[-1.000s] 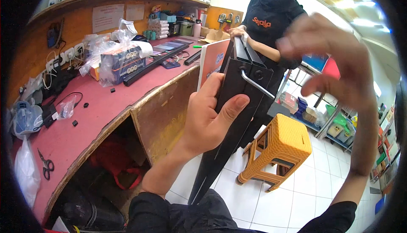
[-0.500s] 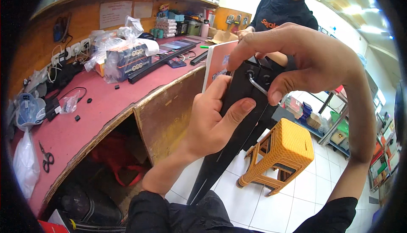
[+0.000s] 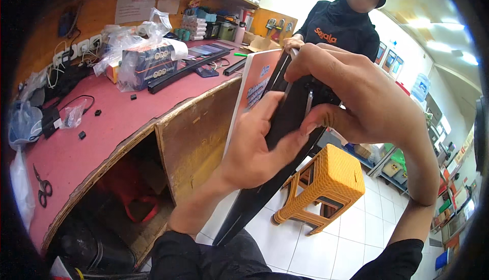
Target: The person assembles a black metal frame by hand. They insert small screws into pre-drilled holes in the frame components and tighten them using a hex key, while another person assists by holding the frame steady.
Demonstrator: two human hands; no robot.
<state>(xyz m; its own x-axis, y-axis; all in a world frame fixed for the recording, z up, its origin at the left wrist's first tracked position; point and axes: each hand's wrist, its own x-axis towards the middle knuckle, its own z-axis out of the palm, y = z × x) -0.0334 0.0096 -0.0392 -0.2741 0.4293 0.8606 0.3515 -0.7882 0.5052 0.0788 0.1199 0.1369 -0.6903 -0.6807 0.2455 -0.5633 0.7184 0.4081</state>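
Head view: the left hand (image 3: pixel 249 152) is clamped around a black bar (image 3: pixel 249 203), fingers on its left side and thumb laid across its upper face. The bar slants up from the person's lap to a spot beside the table (image 3: pixel 117 122), above the floor (image 3: pixel 346 229). At its upper end a bent metal key (image 3: pixel 309 102) stands against the end face. The right hand (image 3: pixel 361 94) arches over that end, forefinger curled onto the bar's edge and thumb at the key's lower part; whether it pinches the key, I cannot tell. The two thumbs nearly meet. An orange and white board (image 3: pixel 254 79) stands just left of the bar, and a co-worker in a black top (image 3: pixel 338 28) faces the person with one hand (image 3: pixel 294 42) near the bar's far part. Right of the bar is a yellow stool (image 3: pixel 338 178). On the red table are scissors (image 3: pixel 44 191) near its left end, three small black pieces (image 3: pixel 133 97), a dark box (image 3: pixel 147 66) partly under clear plastic (image 3: pixel 159 23), a long black rail (image 3: pixel 168 81) with a phone (image 3: pixel 207 71) beside it, and a pink bottle (image 3: pixel 240 32) farther back.
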